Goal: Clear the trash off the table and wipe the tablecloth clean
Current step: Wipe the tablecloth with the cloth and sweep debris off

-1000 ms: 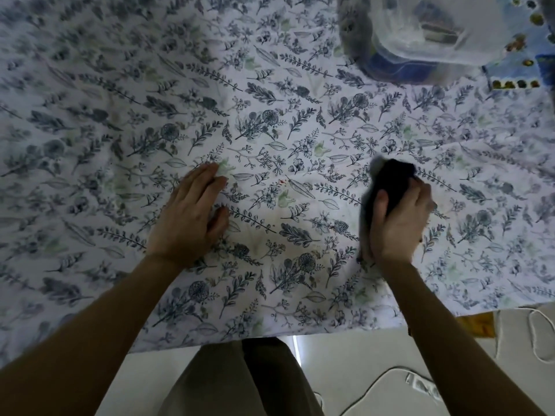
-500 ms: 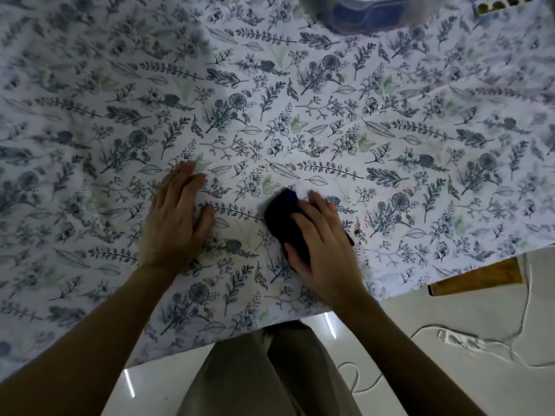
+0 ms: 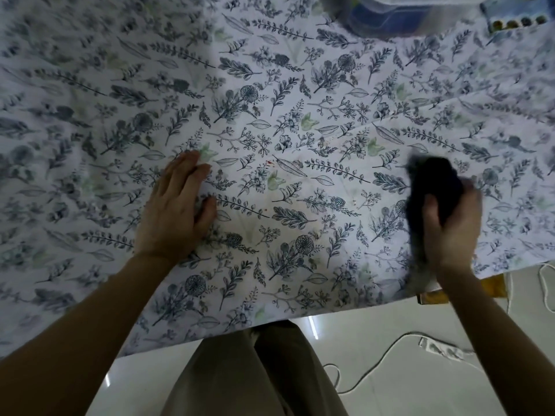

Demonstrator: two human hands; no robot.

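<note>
A white tablecloth [image 3: 300,85] printed with blue leaves and flowers covers the table. My left hand [image 3: 175,210] lies flat on it, fingers together, pressing the cloth down. My right hand [image 3: 450,226] grips a dark wiping cloth [image 3: 432,184] and presses it on the tablecloth at the right, near the front edge. The cloth is blurred by motion. Small reddish specks [image 3: 270,162] and faint yellowish stains [image 3: 300,166] show on the fabric between my hands.
A clear plastic bag [image 3: 390,13] over a blue container sits at the far edge, top right. A blue patterned item [image 3: 516,16] lies beside it. White cables and a power strip [image 3: 444,351] lie on the floor at the right.
My right hand swept the dark cloth left toward my left hand, then back out to the right. My left hand stayed pressed on the tablecloth.
</note>
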